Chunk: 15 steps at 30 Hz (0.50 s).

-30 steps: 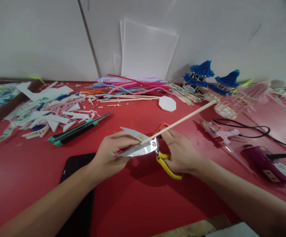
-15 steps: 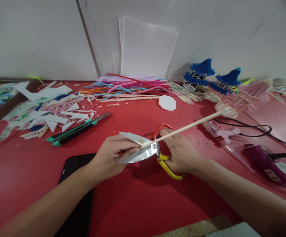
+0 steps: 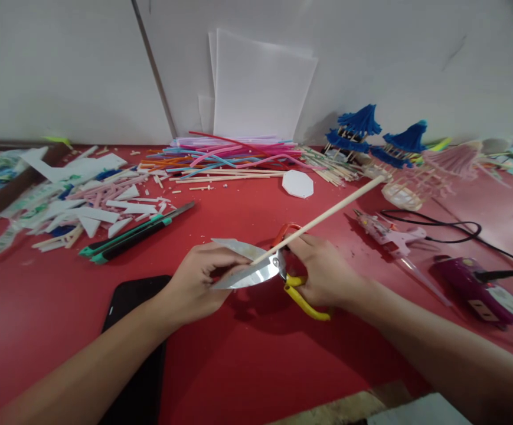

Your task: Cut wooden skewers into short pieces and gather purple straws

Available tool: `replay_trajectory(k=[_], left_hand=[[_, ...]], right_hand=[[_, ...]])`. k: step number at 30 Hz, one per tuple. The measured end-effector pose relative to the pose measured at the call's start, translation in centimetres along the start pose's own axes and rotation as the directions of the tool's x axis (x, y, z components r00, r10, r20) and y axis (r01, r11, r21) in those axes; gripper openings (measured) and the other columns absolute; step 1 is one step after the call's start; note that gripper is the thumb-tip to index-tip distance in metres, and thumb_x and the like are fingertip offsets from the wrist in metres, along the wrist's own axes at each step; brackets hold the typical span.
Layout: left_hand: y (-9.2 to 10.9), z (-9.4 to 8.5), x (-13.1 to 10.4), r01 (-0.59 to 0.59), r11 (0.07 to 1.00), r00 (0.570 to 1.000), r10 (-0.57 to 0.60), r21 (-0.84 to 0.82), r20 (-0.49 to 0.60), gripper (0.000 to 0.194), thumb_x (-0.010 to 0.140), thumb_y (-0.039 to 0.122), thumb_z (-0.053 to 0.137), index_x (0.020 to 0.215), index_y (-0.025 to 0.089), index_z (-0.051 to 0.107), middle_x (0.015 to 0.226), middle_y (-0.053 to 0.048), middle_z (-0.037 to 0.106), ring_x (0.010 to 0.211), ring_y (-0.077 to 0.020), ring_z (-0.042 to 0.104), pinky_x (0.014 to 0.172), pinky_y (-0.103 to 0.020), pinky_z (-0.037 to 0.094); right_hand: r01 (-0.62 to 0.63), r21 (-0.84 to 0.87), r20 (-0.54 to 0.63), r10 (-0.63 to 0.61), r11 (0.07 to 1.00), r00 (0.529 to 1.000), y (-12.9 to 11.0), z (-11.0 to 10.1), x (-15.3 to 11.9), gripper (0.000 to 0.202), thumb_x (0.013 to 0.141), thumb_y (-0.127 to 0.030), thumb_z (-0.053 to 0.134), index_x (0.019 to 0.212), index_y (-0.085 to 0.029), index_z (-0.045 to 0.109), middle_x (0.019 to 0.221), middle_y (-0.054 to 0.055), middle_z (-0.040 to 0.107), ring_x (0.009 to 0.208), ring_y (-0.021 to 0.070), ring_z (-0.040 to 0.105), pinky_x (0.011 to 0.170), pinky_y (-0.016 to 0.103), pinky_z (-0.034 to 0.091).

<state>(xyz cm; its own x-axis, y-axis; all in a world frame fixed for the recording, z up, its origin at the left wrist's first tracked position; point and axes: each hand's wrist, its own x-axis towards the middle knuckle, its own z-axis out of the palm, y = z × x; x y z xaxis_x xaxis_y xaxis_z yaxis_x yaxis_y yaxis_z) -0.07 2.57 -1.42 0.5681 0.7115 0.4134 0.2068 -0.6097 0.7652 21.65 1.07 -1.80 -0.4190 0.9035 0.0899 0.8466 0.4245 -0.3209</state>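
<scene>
My left hand is closed on the lower end of a thin pale wooden stick, which slants up to the right. The stick passes between the parted blades of a pair of scissors, close to their pivot. Around the scissors' handles, one yellow and one orange, my right hand is wrapped. The blades point left, toward my left fingers, and partly cover them. A black phone lies on the table under my left forearm.
A green-black utility knife lies left, beside white and pink scraps. Colored pipe cleaners and a white octagon are at the back. Right are small blue-roofed models, a glue gun and a purple power strip.
The stick has shifted down and left through the scissors, so less of it sticks out at the upper right. Both hands keep their grips, and the view has shifted slightly.
</scene>
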Motion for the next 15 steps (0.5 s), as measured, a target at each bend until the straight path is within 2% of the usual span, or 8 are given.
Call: replay_trajectory(k=[5,8,10,15], left_hand=[[0.1,0.1,0.1,0.086,0.994,0.992,-0.078,0.073,-0.102,0.011,0.076,0.013,0.056,0.08,0.016,0.066,0.077,-0.004,0.068,0.061,-0.0116,0.062,0.054,-0.019,0.048],[-0.1,0.3,0.0,0.09,0.986,0.97,-0.054,0.144,-0.236,0.014,0.076,0.011,0.056,0.079,0.017,0.068,0.078,-0.004,0.07,0.066,-0.0131,0.064,0.056,-0.021,0.05],[-0.1,0.3,0.0,0.067,0.976,0.958,-0.005,0.208,-0.286,0.018,0.075,0.008,0.054,0.076,0.019,0.068,0.076,-0.003,0.071,0.066,-0.0129,0.065,0.058,-0.021,0.051],[0.3,0.1,0.0,-0.004,0.969,0.977,0.056,0.247,-0.204,0.019,0.076,0.009,0.053,0.067,0.019,0.066,0.061,0.001,0.068,0.053,-0.0103,0.062,0.051,-0.019,0.048]], right_hand=[[-0.093,0.039,0.078,0.09,0.995,0.993,-0.4,0.0,0.3,0.022,0.061,-0.026,0.051,0.081,-0.02,0.042,0.075,0.006,0.057,0.062,0.0165,0.05,0.055,0.027,0.035],[-0.107,0.029,0.064,0.105,0.994,0.992,-0.8,0.0,0.4,0.024,0.065,-0.028,0.049,0.086,-0.019,0.042,0.079,0.007,0.058,0.067,0.0189,0.053,0.058,0.029,0.037],[-0.083,0.016,0.016,0.083,0.996,0.996,-1.0,0.0,0.4,0.024,0.067,-0.03,0.049,0.088,-0.019,0.042,0.082,0.008,0.057,0.073,0.0207,0.054,0.062,0.031,0.039],[-0.048,-0.011,-0.035,0.048,0.999,0.998,-1.1,0.1,0.3,0.026,0.071,-0.036,0.051,0.087,-0.018,0.04,0.085,0.009,0.055,0.075,0.0216,0.052,0.066,0.033,0.041]])
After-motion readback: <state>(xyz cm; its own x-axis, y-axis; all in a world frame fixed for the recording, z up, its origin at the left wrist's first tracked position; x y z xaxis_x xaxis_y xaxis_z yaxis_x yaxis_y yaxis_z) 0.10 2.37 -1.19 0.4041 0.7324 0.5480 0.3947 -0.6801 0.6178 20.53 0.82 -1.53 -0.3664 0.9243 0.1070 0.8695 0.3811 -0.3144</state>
